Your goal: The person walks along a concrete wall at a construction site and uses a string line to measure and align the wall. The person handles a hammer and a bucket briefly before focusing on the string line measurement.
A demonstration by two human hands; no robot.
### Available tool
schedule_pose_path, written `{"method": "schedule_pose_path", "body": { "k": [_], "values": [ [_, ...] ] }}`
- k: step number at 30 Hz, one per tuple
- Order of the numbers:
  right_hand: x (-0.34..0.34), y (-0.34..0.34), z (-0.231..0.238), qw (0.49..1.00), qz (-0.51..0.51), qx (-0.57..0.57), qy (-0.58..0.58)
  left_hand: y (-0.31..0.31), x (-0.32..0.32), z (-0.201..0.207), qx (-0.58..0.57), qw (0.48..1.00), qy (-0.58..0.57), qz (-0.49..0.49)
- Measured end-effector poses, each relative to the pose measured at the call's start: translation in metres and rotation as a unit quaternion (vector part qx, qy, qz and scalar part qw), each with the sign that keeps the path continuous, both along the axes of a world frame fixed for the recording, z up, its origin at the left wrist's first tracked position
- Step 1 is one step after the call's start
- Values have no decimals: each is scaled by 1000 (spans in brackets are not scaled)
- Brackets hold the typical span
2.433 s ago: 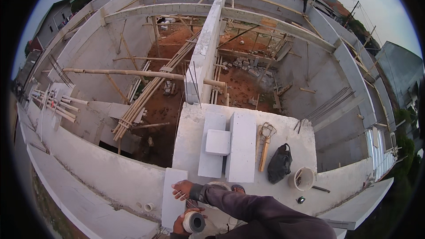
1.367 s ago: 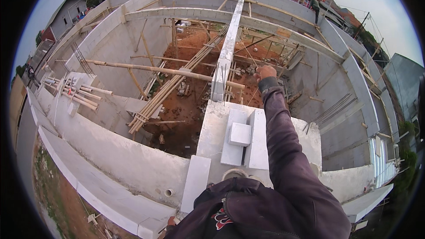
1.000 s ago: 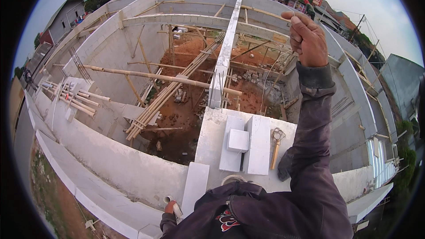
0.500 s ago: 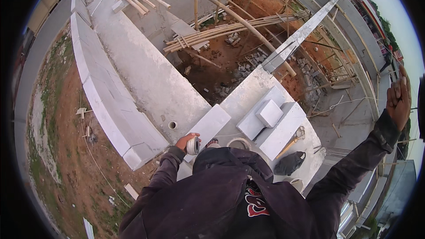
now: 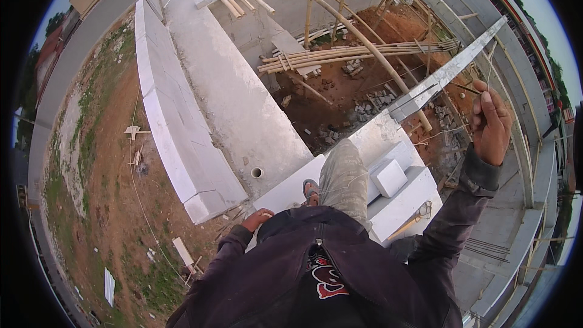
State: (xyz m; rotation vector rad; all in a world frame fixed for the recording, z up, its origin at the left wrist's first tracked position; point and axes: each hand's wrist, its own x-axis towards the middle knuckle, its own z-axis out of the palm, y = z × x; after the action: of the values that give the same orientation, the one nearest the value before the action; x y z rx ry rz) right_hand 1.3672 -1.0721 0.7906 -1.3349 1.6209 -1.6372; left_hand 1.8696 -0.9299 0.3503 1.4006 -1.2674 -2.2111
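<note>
My right hand (image 5: 490,123) is raised at the right, level with the narrow wall top (image 5: 449,70). Its fingers are closed on a thin string that runs down toward my leg. My left hand (image 5: 257,219) is low by my hip at the edge of the concrete slab (image 5: 285,191). Only its knuckles show above the dark sleeve, and what it holds is hidden. My grey-trousered leg (image 5: 343,176) and sandalled foot (image 5: 311,189) stand on the slab beside a small white block (image 5: 388,177) and a long white block (image 5: 404,205).
A hammer (image 5: 418,214) with a wooden handle lies on the long block. The slab drops to bare ground on the left and to a red-earth pit with bamboo poles (image 5: 358,54) ahead. A wide concrete ledge (image 5: 225,97) with a small hole (image 5: 257,172) runs away to the upper left.
My head has turned left and down over the wall's outer edge. My right hand went from low by the slab up high and stays raised. The white roll in my left hand is out of sight.
</note>
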Motion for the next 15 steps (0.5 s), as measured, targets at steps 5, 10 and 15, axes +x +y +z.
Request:
{"method": "schedule_pose_path", "body": {
  "k": [5, 10, 15],
  "values": [
    [40, -55, -63, 985, 112, 5, -130, -35, 22, 7, -22, 983, 28, 179],
    [91, -121, -118, 972, 154, 1, -178, -125, 4, 93, -49, 963, 89, 251],
    [145, -187, -154, 914, 238, 49, -324, -280, -81, 187, -158, 945, 247, 145]
  ]
}}
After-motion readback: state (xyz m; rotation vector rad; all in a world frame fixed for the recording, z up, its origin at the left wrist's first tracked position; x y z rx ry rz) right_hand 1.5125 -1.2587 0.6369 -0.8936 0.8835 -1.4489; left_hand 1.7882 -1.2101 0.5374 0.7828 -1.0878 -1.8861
